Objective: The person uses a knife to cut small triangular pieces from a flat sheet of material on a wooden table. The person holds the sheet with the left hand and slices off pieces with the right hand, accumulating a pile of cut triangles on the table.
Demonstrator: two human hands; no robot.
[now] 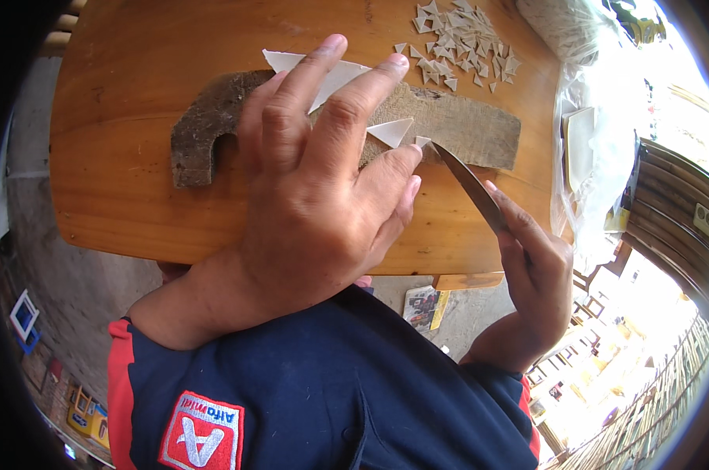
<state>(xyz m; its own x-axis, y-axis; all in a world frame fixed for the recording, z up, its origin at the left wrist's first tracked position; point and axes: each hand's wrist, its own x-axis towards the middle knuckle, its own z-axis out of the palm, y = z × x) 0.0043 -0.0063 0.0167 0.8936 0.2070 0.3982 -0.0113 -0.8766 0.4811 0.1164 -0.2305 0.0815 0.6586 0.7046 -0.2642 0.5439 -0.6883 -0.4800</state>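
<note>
My left hand [323, 172] lies flat on a worn dark wooden block [464, 125] on a brown wooden table [127, 172], fingers spread and pressing down a white flat strip [335, 74]. A small white triangle [391, 131] pokes out beside my fingers. My right hand [534, 266] grips the handle of a knife [468, 184], its blade tip touching a tiny white piece at the block's middle.
A heap of several small white cut triangles [460, 47] lies at the table's far side. A clear plastic bag with a white slab [585, 149] hangs off the right edge. Below the near edge are a concrete floor and my dark blue shirt with red trim.
</note>
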